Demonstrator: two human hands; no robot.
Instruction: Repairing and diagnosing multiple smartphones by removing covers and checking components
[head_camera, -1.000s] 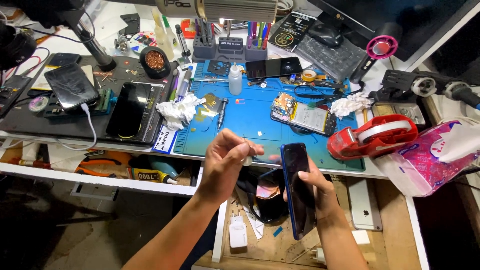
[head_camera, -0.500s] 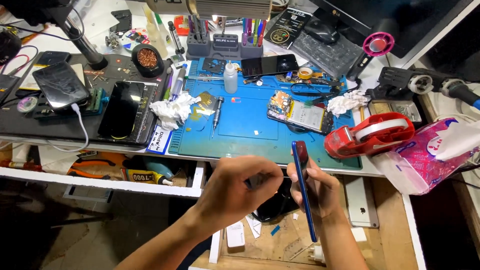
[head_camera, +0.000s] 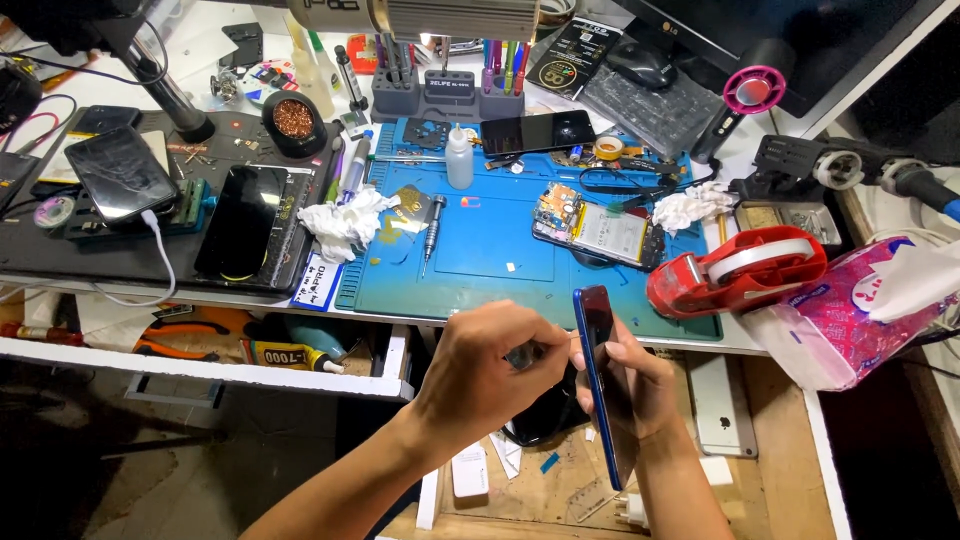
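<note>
A: The blue phone (head_camera: 598, 370) is held on its edge, upright and a little tilted, just below the front edge of the blue work mat (head_camera: 500, 250). Which hand has it?

B: Going from the left: the left hand (head_camera: 485, 375) is closed around a small dark tool (head_camera: 525, 353), and the tip of the tool is at the side of the phone. I cannot tell if the tip touches it. Then the right hand (head_camera: 632, 385) holds the phone from behind, with the fingers wrapped on its back.

A: And on the mat?

B: At the left there is a crumpled white tissue (head_camera: 345, 222), then a screwdriver (head_camera: 432, 228), then 1 opened phone (head_camera: 598, 230) with its inside showing. Further right a red tape dispenser (head_camera: 735, 270) stands, just beside the mat.

A: Below the hands?

B: A wooden drawer (head_camera: 770, 450), with a silver phone back (head_camera: 718, 405) lying in it.
</note>
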